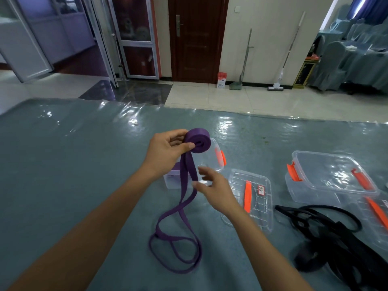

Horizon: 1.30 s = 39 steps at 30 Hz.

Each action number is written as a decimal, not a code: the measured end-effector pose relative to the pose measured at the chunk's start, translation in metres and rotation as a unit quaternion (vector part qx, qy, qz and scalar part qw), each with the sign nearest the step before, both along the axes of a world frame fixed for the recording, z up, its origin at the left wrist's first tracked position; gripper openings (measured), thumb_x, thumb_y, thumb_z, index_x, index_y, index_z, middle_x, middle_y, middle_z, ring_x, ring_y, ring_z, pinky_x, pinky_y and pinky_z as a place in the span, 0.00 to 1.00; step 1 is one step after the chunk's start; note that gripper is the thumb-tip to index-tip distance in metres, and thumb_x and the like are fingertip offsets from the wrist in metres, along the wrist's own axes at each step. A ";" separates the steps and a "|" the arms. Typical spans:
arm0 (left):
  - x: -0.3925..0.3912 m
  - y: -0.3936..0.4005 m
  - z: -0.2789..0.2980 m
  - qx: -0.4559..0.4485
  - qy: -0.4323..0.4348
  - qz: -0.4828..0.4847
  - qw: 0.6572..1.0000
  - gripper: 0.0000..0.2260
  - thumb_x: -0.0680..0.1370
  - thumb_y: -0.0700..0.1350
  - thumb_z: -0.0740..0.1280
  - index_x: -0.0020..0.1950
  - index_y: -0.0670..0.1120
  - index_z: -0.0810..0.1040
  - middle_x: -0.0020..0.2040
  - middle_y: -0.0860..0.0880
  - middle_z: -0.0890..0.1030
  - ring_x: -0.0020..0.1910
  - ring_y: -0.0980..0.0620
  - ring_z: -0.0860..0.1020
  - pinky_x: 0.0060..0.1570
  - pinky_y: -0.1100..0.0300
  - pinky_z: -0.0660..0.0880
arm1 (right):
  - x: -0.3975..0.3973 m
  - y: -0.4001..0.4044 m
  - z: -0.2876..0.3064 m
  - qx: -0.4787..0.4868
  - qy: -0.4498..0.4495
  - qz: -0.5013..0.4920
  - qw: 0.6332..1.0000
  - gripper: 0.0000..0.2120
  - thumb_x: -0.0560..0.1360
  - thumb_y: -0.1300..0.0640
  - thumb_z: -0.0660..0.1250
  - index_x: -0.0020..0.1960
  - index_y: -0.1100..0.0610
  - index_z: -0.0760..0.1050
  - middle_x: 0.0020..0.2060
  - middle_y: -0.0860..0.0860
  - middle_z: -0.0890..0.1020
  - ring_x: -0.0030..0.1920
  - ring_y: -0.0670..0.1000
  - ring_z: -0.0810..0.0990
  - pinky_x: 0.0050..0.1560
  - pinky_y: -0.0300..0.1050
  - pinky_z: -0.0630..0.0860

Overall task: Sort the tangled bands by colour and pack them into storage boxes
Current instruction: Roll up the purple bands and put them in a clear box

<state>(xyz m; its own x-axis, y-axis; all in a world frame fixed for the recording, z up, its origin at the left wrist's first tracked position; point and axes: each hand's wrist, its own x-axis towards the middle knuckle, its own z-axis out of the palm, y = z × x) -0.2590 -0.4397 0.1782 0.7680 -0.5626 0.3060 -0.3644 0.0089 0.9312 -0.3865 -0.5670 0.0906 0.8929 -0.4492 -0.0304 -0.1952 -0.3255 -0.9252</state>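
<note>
The rolled end of the purple band (197, 141) is pinched in the left grip (168, 152), thumb on the flat face of the coil and fingers curled behind it, held up above the surface (73, 164). The right grip (212, 185) is released, with relaxed fingers just beside the hanging doubled tail; whether the tail is touched cannot be told. From the coil the tail drops in front of a clear box and ends in loose loops lying on the surface.

The band is judged to be flat, soft and springy: the coil would likely unwind if the pinch were eased, so it is best held across its flat faces. The tail is better guided near the coil than low down, where it twists. It looks light, and nothing about it appears fragile.

One purple band is counted. One tangled heap of black bands (327, 240) lies to the right; how many it holds cannot be told. Two clear boxes are seen, the near box (212, 164) behind the purple tail and the far box (331, 175) to the right. One lid (258, 198) lies flat between them, and part of a second is cut off at the right edge.
</note>
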 end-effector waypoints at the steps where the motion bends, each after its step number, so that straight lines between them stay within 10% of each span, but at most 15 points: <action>1: 0.004 0.002 0.003 -0.006 -0.001 0.004 1.000 0.15 0.72 0.36 0.77 0.53 0.52 0.83 0.45 0.57 0.87 0.48 0.55 0.85 0.53 0.62 0.80 | 0.005 0.006 -0.005 0.004 0.011 0.014 1.000 0.19 0.74 0.55 0.74 0.64 0.49 0.76 0.54 0.39 0.81 0.55 0.41 0.80 0.54 0.35 0.77; 7: 0.026 0.020 0.022 -0.035 -0.014 0.015 0.999 0.14 0.73 0.36 0.76 0.57 0.47 0.83 0.49 0.51 0.87 0.51 0.52 0.85 0.56 0.56 0.81 | 0.044 0.037 -0.009 -0.014 -0.003 -0.010 1.000 0.06 0.78 0.61 0.67 0.46 0.51 0.79 0.35 0.44 0.81 0.35 0.38 0.77 0.40 0.33 0.71; 13: 0.062 0.054 0.030 -0.041 -0.030 0.038 0.998 0.15 0.73 0.37 0.77 0.57 0.50 0.83 0.50 0.51 0.87 0.52 0.51 0.85 0.60 0.51 0.80 | 0.069 0.055 0.015 0.111 -0.040 0.028 0.993 0.05 0.80 0.66 0.64 0.53 0.68 0.77 0.34 0.54 0.81 0.36 0.55 0.79 0.43 0.50 0.79; 22: 0.103 0.093 0.059 -0.086 -0.066 0.032 0.994 0.17 0.74 0.36 0.75 0.57 0.54 0.79 0.48 0.61 0.84 0.50 0.62 0.84 0.52 0.68 0.78 | 0.095 0.069 0.107 0.115 -0.146 0.004 0.983 0.09 0.74 0.62 0.65 0.44 0.70 0.75 0.30 0.58 0.71 0.28 0.50 0.65 0.27 0.40 0.61; 32: 0.129 0.130 0.002 -0.066 -0.012 -0.018 0.998 0.16 0.73 0.34 0.76 0.55 0.52 0.83 0.48 0.56 0.87 0.51 0.53 0.85 0.57 0.57 0.80 | 0.108 0.117 0.023 0.036 0.038 0.019 0.998 0.03 0.74 0.59 0.69 0.42 0.55 0.81 0.35 0.49 0.82 0.37 0.47 0.79 0.43 0.46 0.74; 39: 0.141 0.149 -0.037 -0.006 0.032 -0.052 0.998 0.15 0.72 0.32 0.75 0.53 0.49 0.82 0.43 0.61 0.86 0.47 0.60 0.84 0.53 0.65 0.79 | 0.109 0.145 -0.002 -0.034 0.034 -0.035 0.998 0.20 0.76 0.62 0.71 0.68 0.57 0.76 0.58 0.49 0.83 0.59 0.45 0.81 0.65 0.46 0.75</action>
